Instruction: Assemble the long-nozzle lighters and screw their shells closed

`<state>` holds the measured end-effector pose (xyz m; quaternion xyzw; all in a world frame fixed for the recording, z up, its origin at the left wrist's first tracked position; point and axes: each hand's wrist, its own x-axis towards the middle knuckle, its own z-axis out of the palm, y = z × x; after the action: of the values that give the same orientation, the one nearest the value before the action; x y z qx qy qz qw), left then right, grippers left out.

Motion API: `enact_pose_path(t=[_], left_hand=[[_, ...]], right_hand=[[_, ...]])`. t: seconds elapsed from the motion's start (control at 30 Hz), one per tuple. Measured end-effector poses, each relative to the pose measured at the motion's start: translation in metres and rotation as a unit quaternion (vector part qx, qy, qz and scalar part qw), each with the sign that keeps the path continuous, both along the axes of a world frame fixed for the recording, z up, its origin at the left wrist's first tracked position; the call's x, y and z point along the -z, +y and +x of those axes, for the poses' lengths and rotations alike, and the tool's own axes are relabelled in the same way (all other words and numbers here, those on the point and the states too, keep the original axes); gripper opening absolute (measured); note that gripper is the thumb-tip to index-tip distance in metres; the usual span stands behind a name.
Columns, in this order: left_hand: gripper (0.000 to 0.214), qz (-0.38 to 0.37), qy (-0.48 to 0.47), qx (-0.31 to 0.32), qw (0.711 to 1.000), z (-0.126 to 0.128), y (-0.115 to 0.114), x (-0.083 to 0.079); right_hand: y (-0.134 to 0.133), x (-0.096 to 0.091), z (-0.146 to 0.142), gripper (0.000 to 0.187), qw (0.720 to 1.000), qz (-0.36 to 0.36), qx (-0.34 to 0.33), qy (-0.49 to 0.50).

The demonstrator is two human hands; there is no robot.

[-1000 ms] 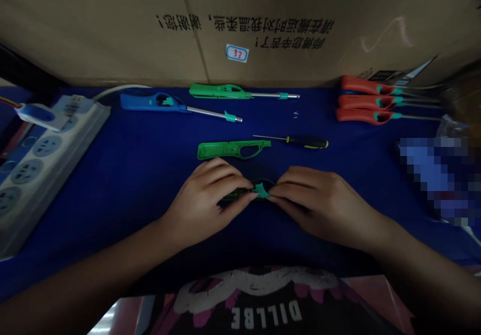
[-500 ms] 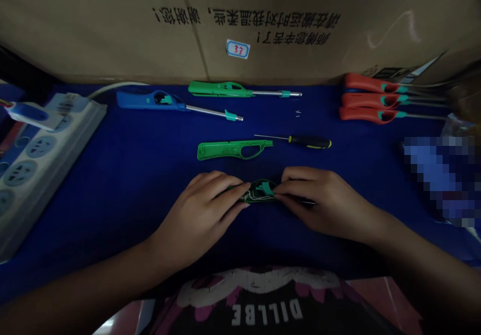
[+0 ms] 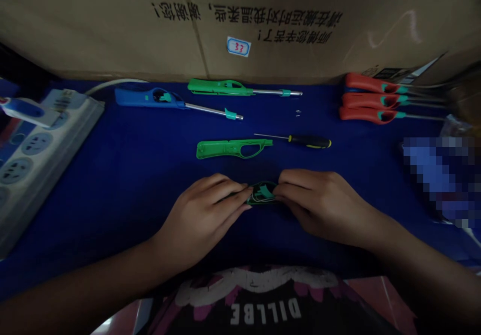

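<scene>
Between my two hands is an opened green lighter [image 3: 264, 192] of the long-necked kind, its teal trigger and thin pale wires exposed. My left hand [image 3: 210, 209] grips its left end, with thumb and fingers closed round it. At the trigger end, my right hand [image 3: 319, 202] pinches the lighter and hides its neck. A loose green half shell [image 3: 229, 149] lies just beyond my hands, its hollow side up. To the right of that shell rests a screwdriver [image 3: 310, 141] with a black and yellow handle.
A blue lighter [image 3: 146, 98] and a green lighter [image 3: 214, 88] lie farther back. Three red lighters [image 3: 370, 99] are at the right, near a blurred blue packet [image 3: 436, 174]. Tiny screws [image 3: 298, 113] lie mid-table. A power strip [image 3: 48, 139] is at left, a cardboard box [image 3: 112, 29] behind.
My left fingers have slid slightly right along the lighter, and my right hand has closed in a little. The teal trigger looks slightly shifted. Other things on the table stay put.
</scene>
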<state>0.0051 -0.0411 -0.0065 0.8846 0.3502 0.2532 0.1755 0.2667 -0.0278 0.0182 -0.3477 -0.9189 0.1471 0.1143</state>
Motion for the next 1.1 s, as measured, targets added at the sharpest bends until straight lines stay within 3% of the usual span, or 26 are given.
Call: enact_pose_path(t=[1.1], left_hand=[[0.025, -0.003, 0.031, -0.044, 0.999, 0.0077, -0.0011, -0.0042]], right_hand=[[0.0026, 0.0025, -0.0009, 0.02, 0.998, 0.047, -0.029, -0.003]])
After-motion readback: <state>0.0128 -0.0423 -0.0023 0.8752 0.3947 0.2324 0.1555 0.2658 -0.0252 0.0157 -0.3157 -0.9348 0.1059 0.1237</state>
